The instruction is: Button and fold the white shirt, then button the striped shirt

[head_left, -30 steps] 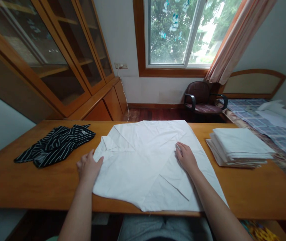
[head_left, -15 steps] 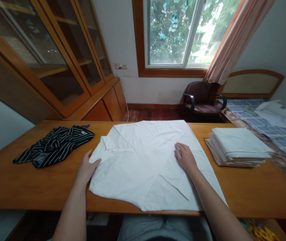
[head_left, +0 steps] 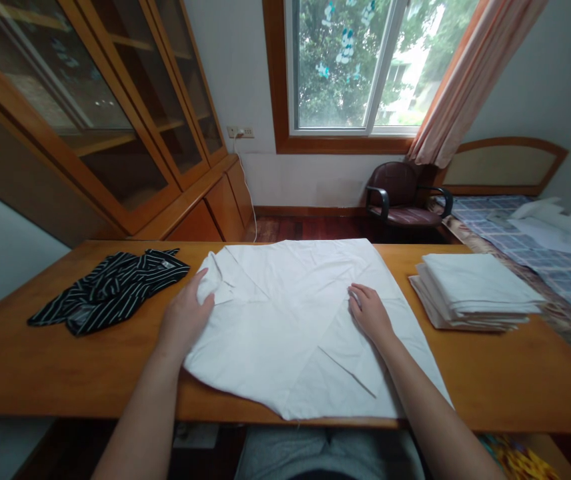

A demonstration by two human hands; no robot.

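A white shirt (head_left: 280, 333) lies spread on the wooden table with its sides folded inward. At its left edge my left hand (head_left: 185, 320) has the bunched cloth between thumb and fingers, and the fabric there is slightly raised. My right hand (head_left: 369, 312) rests on the right half of the shirt, fingers laid on the cloth and a little bent. A diagonal fold edge shows below the right hand, beside the forearm.
On the table's left lies a crumpled black striped garment (head_left: 115, 287). A stack of folded white cloths (head_left: 475, 290) stands at the right. Beyond the table are a glass-door cabinet (head_left: 130, 120), a dark red armchair (head_left: 400, 193) and a bed (head_left: 540, 240).
My left hand has moved up along the shirt's left edge and taken hold of the cloth, pushing the folded part inward and upward. My right hand has stayed in place.
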